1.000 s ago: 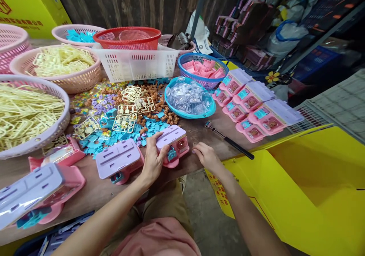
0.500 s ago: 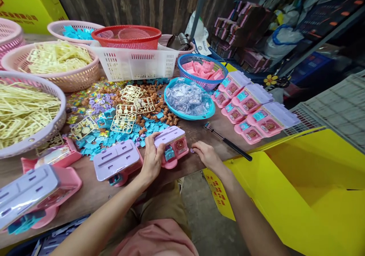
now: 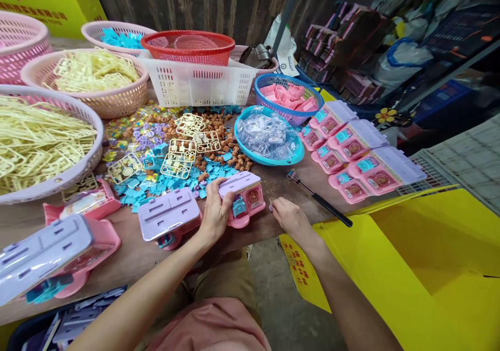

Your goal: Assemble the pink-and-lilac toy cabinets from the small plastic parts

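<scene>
My left hand (image 3: 217, 211) is closed round the left end of a small pink toy house (image 3: 255, 199) with a lilac roof, upright near the table's front edge. Just right of it, my right hand (image 3: 289, 216) pinches a tiny lilac piece (image 3: 271, 209) between thumb and fingertips, a little apart from the house. Left of my left hand lies a second pink toy (image 3: 170, 214), its lilac top facing up. A bigger one of the same kind (image 3: 50, 254) rests at the table's left corner. Beyond the right hand lies a black-handled tool (image 3: 320, 199) with a metal head.
Blue, brown and cream parts (image 3: 183, 176) are heaped mid-table. A turquoise basket (image 3: 300, 155) holds clear pieces; a lilac basket (image 3: 91, 171) holds cream sprues. Several finished-looking pink toys (image 3: 378, 179) stand in rows at right. A yellow carton (image 3: 390, 278) gapes open below the table's right edge.
The whole view has shifted slightly, so things appear further right. My left hand still holds the toy house, and my right hand still pinches the lilac piece beside it.
</scene>
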